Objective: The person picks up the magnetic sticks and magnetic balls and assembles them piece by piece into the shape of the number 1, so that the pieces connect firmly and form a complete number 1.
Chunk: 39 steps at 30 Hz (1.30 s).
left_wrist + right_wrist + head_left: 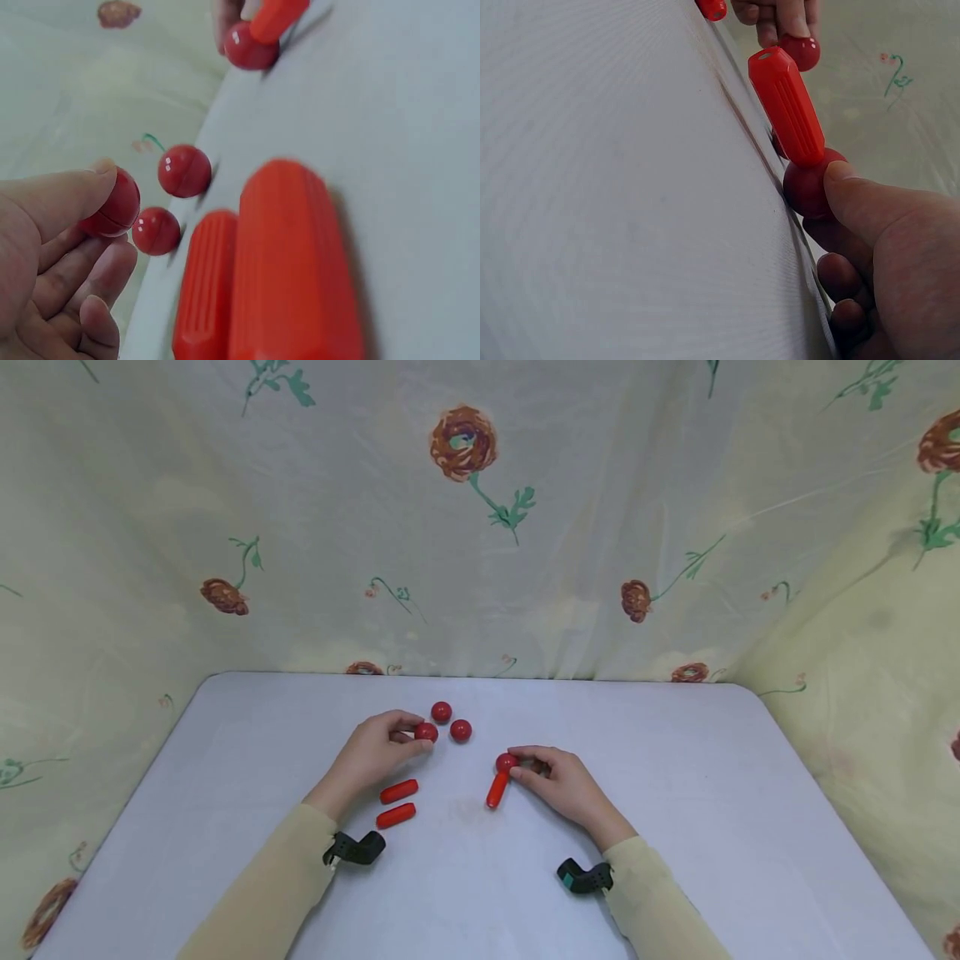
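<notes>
My left hand [378, 747] pinches a glossy red ball [116, 206] between thumb and fingers. Just past it, two more red balls [442, 712] [461, 730] sit on the table. My right hand [558, 783] grips another red ball [810, 184] by thumb and fingertips. A ribbed red handle [787, 105] meets that ball at one end and points toward the near side; whether it is fastened there I cannot tell. Beside my left wrist lie two similar red handles [399, 791] [396, 816], roughly side by side and apart from the balls.
A white-covered table [480, 902] with rounded far corners lies under both hands. Behind it hangs a pale curtain [337, 510] printed with brown flowers. Black wrist straps [356, 848] [585, 877] sit at both sleeves.
</notes>
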Tool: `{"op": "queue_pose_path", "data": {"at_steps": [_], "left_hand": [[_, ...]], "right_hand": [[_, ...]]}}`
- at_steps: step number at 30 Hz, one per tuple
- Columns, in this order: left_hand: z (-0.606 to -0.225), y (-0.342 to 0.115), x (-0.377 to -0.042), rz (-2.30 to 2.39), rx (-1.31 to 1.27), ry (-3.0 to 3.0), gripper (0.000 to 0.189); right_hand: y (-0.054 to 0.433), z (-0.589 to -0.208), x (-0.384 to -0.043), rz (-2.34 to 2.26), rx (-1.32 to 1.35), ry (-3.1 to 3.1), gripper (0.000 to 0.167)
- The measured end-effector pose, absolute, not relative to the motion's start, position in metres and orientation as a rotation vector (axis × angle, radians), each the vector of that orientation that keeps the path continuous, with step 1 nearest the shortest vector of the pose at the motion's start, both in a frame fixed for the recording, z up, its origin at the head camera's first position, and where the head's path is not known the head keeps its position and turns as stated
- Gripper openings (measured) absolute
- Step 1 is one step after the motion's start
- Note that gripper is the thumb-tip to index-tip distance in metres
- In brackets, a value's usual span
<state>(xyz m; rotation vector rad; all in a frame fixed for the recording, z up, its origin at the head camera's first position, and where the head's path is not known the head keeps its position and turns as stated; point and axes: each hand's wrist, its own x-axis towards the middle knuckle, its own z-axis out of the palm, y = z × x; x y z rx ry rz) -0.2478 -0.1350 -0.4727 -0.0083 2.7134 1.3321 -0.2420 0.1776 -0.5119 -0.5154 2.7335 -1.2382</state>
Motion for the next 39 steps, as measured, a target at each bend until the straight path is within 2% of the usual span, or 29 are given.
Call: {"op": "queue_pose_path", "data": {"at_steps": [7,23,39], "left_hand": [[-0.468,-0.134,-0.232,1.386,-0.035,2.692,0.045],[-0.47,-0.129,-0.195,1.574,0.132,2.53,0.044],[-0.474,-0.125,-0.165,1.688,0.161,2.372,0.045]], "right_hand": [[0.177,-0.512,-0.242,-1.236,-0.529,2.745,0.037],[0.177,-0.512,-0.242,-1.246,-0.508,2.729,0.036],[0.177,-0.513,-0.243,-1.241,-0.515,2.733,0.036]]}}
